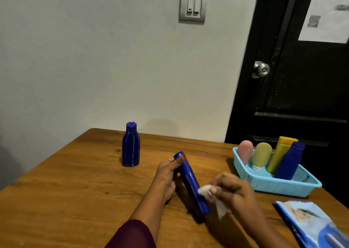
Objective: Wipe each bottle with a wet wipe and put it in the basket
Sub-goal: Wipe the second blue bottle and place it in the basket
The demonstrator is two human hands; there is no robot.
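The left hand [168, 174], at lower centre of the frame, grips the tilted blue bottle [190, 183] near its upper end, with the thumb laid across the body just under the top. This grip leaves most of the bottle's length exposed for cleaning. The bottle's lower end points toward the bottom of the frame, close to the surface [75, 181]; whether it rests there cannot be told. The right hand [232, 193], just right of the bottle, has its fingers curled around a bunched white wet wipe [220, 209] and presses it against the bottle's lower half. The hand is blurred, which suggests a rubbing stroke in progress. The basket [279, 188] sits at centre right, near the right hand, so a cleaned bottle needs only a short transfer. It holds four containers leaning toward its far side: a pink tube [245, 151], a pale yellow tube [261, 156], a yellow bottle [279, 153] and a dark blue bottle [290, 160]. A second blue bottle [130, 147] stands upright at centre left, well apart from the basket, and is judged to be awaiting its wipe. The wipes pack [309, 223] lies at lower right, within reach of the right hand for a fresh sheet. The task appears well advanced, with two bottles not yet in the basket.
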